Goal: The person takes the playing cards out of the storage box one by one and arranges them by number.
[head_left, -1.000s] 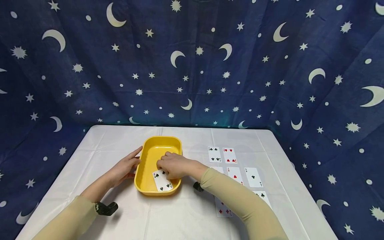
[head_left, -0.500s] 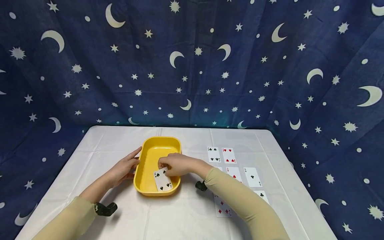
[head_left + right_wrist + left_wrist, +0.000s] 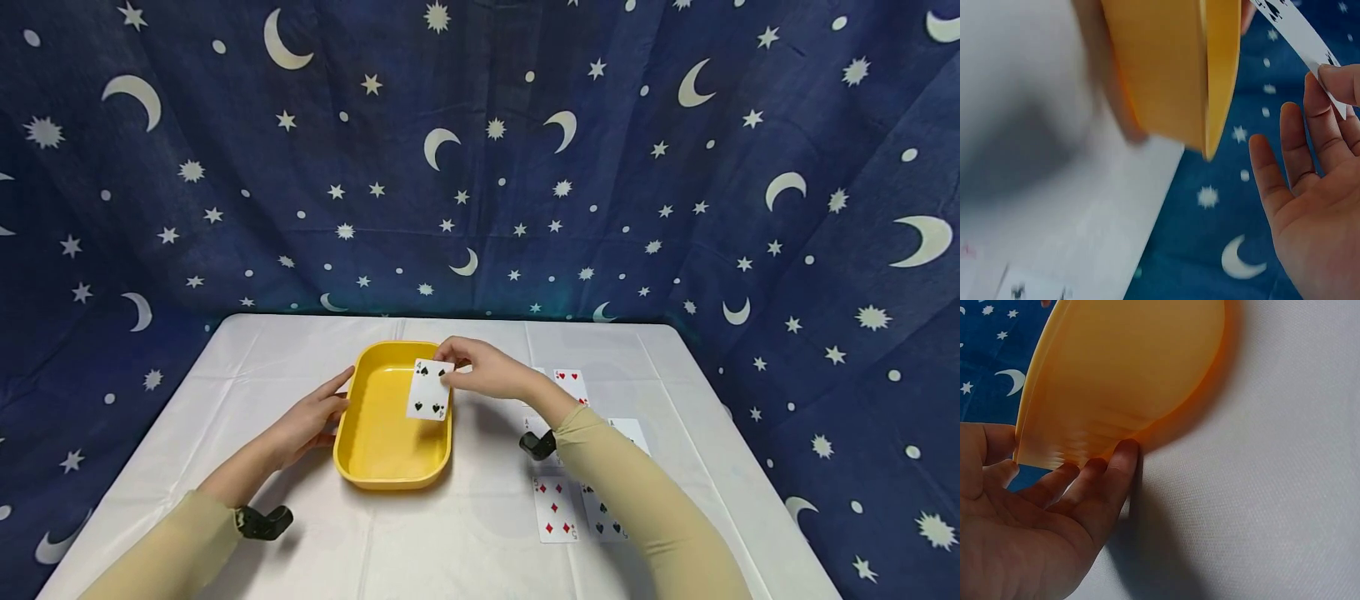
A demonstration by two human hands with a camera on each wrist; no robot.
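Note:
A yellow tray point(image 3: 390, 454) with raised sides stands on the white table. On its left side, my left hand point(image 3: 303, 425) touches the outer wall; in the left wrist view the fingertips of that hand point(image 3: 1035, 531) press against the wall with the fingers fairly straight. Over the tray's right rim, my right hand point(image 3: 491, 372) pinches a four of spades playing card point(image 3: 424, 396) by its upper right edge. In the right wrist view the card point(image 3: 1302, 40) is held between thumb and forefinger, the other fingers of the hand point(image 3: 1322, 212) spread.
Face-up playing cards lie in rows right of the tray, among them a four of hearts point(image 3: 572, 383) and a five of diamonds point(image 3: 555, 507). The right forearm hides several. A blue curtain point(image 3: 480, 167) with moons and stars hangs behind the table.
My right hand has lifted the four of spades from the tray's bottom and carried it up, away and to the right, to the rim. The left hand stays in place.

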